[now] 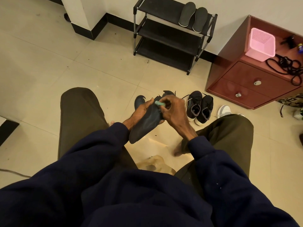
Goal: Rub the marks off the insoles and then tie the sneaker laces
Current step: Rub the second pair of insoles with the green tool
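Your left hand point(139, 112) holds a dark insole point(144, 126) in the air between your knees, above the tiled floor point(65, 63). The palm is under it and the thumb lies along its upper edge, so this grip is closed round the insole. The heel end points back toward your left sleeve, and the toe end, which looks ragged, points away from you.

Your right hand point(175, 110) comes in from the other side, its fingers curled. This grip pinches a small teal piece point(159, 103), which could be an eraser or a bit of cloth; you cannot tell which from here. The piece is pressed against the insole's forward half, just beside your left thumb.

A second dark shape point(139, 101) with a rough edge shows behind your left hand, on or near the floor.

A pair of dark sneakers point(200, 107) stands on the floor just right of your hands, side by side, openings facing you, laces loose. A white shoe point(224, 110) sits beside them, near your right knee.

Against the wall stands a black shoe rack point(164, 41) with two grey insoles point(193, 17) leaning on its top shelf. To its right is a red cabinet point(242, 79) carrying a pink basket point(260, 43) and a tangle of black cord point(287, 66).
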A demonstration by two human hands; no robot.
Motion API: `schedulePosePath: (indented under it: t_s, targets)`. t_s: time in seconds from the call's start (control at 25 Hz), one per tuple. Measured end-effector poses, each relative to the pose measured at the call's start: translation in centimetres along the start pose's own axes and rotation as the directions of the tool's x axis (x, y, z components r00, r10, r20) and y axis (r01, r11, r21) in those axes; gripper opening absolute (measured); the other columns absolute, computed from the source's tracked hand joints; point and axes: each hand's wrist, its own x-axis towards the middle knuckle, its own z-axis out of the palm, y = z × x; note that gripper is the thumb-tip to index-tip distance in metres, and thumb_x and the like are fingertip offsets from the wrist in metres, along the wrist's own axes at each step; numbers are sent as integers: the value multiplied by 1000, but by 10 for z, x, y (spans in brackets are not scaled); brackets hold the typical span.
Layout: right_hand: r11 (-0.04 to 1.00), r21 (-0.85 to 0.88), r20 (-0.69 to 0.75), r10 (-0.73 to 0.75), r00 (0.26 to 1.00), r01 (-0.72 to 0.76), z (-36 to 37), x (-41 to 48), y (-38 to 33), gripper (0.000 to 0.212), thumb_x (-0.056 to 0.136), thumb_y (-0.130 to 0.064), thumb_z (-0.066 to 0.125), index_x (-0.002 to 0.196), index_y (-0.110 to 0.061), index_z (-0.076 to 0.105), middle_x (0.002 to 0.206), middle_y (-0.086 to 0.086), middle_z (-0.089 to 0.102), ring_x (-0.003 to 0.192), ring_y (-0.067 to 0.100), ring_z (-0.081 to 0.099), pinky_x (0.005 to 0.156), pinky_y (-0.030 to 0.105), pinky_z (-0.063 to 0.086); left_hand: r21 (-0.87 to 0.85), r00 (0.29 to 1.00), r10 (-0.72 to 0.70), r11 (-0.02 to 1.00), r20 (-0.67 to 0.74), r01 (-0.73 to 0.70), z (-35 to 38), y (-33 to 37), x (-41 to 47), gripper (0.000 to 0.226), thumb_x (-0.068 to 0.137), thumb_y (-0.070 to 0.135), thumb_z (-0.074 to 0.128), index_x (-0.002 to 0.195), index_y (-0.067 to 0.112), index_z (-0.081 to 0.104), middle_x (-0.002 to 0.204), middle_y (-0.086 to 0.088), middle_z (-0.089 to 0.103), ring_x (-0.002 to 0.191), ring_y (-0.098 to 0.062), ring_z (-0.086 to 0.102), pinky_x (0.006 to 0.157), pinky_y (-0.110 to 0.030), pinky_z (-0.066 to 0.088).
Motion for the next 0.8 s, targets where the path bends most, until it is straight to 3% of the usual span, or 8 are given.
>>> schedulePosePath:
  t_s: [0.08,0.16,0.32,0.44,0.48,0.64,0.72,0.8]
  targets:
    - [995,72,131,-79,988,70,5,-7,-12,14,85,-4,77,97,-12,76,91,-8,68,80,-4,64,72,15,55,-19,1000,2,1000,17,-1,5,0,-4,41,110,38,32,106,8,59,88,-13,71,75,-23,74,71,-34,62]
    - [994,70,82,-94,992,89,5,-3,-10,14,86,-4,76,97,-12,77,91,-7,68,81,-4,63,72,12,52,-31,999,32,999,14,-31,4,0,-4,47,110,36,29,93,10,64,86,-13,69,70,-22,73,66,-33,62]
    - [997,-61,-163,36,986,-47,2,8,2,9,86,-7,74,95,-10,75,93,2,71,82,9,63,74,25,57,-49,1000,-29,998,10,29,4,0,-3,50,108,49,30,123,12,60,103,-16,71,84,-32,73,73,-43,60]
    - [998,53,54,-27,998,24,6,2,-7,9,87,-7,76,96,-8,76,90,-1,70,80,2,66,70,13,53,-62,1000,5,998,30,-3,5,0,-5,50,110,40,29,100,8,67,85,-13,72,72,-24,74,66,-33,62]
    - [996,77,119,-48,992,39,5,0,-8,9,87,-6,77,96,-8,77,88,-4,70,78,-2,65,68,10,51,-41,999,17,999,28,-15,6,0,-7,47,110,37,31,101,8,67,85,-13,73,72,-23,75,65,-32,62]
    - [993,-88,-90,72,993,-80,-7,11,13,10,86,-7,75,94,-12,78,87,-2,70,76,6,63,65,23,56,60,1000,6,998,-17,-5,6,0,-6,52,107,45,43,145,10,50,115,-13,70,95,-27,72,80,-40,61]
    - [994,-44,-58,97,994,-100,-10,8,13,8,86,-8,76,92,-12,78,84,-3,70,74,8,65,61,23,57,98,999,14,995,-40,-10,7,-1,-8,48,107,45,42,135,9,56,107,-13,74,89,-26,74,83,-41,59]
    - [999,13,136,27,990,-29,-6,0,3,9,85,-8,78,93,-12,78,83,-7,70,73,4,66,60,21,57,133,999,37,991,-27,-33,4,-1,-6,42,108,44,39,122,12,62,102,-10,76,89,-22,75,92,-39,53]
